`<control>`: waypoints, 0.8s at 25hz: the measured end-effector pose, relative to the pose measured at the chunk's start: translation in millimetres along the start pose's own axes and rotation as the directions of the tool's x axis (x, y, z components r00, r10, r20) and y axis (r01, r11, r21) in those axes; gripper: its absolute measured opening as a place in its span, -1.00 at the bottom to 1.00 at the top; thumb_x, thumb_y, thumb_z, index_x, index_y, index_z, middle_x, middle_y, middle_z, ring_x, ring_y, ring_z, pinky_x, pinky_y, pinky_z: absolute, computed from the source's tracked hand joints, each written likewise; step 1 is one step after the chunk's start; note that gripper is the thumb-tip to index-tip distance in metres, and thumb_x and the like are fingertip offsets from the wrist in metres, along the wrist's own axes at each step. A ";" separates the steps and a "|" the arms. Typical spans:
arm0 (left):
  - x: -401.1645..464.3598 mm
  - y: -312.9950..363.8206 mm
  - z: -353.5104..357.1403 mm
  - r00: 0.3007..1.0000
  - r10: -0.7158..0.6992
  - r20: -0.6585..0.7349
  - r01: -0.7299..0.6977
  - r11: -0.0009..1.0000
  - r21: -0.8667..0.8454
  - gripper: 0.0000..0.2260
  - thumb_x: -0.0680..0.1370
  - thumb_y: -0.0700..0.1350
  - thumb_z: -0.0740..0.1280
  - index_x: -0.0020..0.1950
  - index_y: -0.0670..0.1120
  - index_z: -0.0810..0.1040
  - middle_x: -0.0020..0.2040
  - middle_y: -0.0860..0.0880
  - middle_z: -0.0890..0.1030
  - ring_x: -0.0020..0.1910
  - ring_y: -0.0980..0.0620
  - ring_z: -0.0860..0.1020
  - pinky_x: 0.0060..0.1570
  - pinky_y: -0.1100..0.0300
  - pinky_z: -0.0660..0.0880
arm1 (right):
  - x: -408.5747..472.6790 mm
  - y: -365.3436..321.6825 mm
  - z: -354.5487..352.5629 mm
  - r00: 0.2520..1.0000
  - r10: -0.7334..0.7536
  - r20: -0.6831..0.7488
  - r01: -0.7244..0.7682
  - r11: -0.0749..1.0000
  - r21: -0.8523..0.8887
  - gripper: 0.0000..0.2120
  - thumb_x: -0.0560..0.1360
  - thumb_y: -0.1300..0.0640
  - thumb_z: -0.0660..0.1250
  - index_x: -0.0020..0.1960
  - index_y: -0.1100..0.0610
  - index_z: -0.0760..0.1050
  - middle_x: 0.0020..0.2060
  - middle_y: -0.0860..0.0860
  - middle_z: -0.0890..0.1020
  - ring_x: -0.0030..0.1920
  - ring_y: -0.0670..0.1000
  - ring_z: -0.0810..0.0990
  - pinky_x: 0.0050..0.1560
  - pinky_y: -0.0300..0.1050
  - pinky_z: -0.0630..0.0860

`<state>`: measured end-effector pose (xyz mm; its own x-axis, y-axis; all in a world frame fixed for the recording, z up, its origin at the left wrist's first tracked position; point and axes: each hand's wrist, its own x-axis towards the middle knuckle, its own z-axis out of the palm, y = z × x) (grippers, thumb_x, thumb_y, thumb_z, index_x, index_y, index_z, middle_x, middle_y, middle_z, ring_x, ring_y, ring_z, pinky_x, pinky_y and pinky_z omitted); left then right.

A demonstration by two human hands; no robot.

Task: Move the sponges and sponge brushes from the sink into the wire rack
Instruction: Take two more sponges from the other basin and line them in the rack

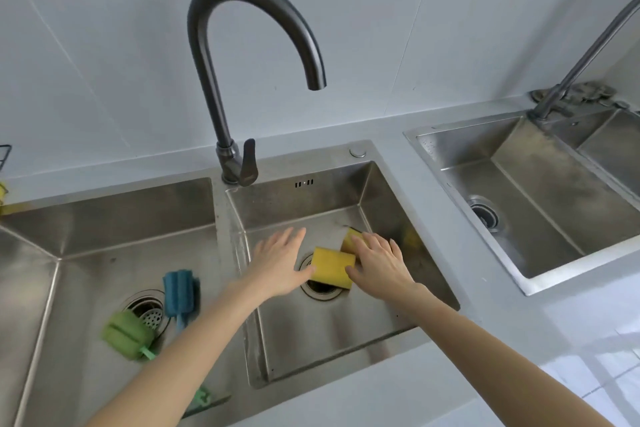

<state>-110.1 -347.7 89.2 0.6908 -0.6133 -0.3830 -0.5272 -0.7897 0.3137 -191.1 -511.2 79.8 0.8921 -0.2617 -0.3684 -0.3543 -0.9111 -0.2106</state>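
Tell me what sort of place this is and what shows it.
Most likely a kitchen or a washing-up area. A steel double-basin sink with a dark gooseneck faucet sits in a pale counter, a second sink stands beside it, and yellow sponges lie in the basin.

Both your bare forearms reach forward from the near edge and converge toward the middle. Your left hand point(281, 262) lies palm down, fingers straight, spread a little and pointing far and right, the thumb stretched out to the right. Your right hand point(377, 262) sits just beside it on the right, also palm down, its fingers point(372, 241) curved and pointing far and left, thumb angled toward your left hand.
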 end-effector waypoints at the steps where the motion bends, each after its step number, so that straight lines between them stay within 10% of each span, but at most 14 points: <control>1: 9.1 5.8 4.0 1.000 -0.004 0.015 0.005 1.000 -0.014 -0.34 0.53 0.14 0.17 0.51 -0.03 -0.07 0.55 -0.09 0.00 0.52 -0.08 0.02 0.49 -0.06 0.04 | 7.2 9.5 0.9 1.000 0.001 0.013 -0.001 1.000 0.013 -0.45 0.54 -0.02 0.16 0.48 0.09 0.13 0.49 0.09 0.20 0.51 0.13 0.10 0.50 0.11 0.01; 20: 100.5 -0.1 99.8 0.988 -0.016 0.151 0.026 0.998 -0.065 -0.49 0.56 -0.08 0.18 0.48 -0.04 0.12 0.54 0.01 0.08 0.50 -0.09 0.07 0.44 0.03 0.11 | 108.7 54.4 55.4 0.981 0.139 0.136 -0.160 0.974 0.158 -0.42 0.56 0.11 0.12 0.52 0.20 0.00 0.50 0.13 0.18 0.51 0.12 0.13 0.50 0.06 0.09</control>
<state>-90.0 -410.7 -36.1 0.6168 -0.5958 -0.5144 -0.4760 -0.8028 0.3591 -129.0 -571.6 -21.9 0.7880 -0.3399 -0.5134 -0.5319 -0.7958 -0.2894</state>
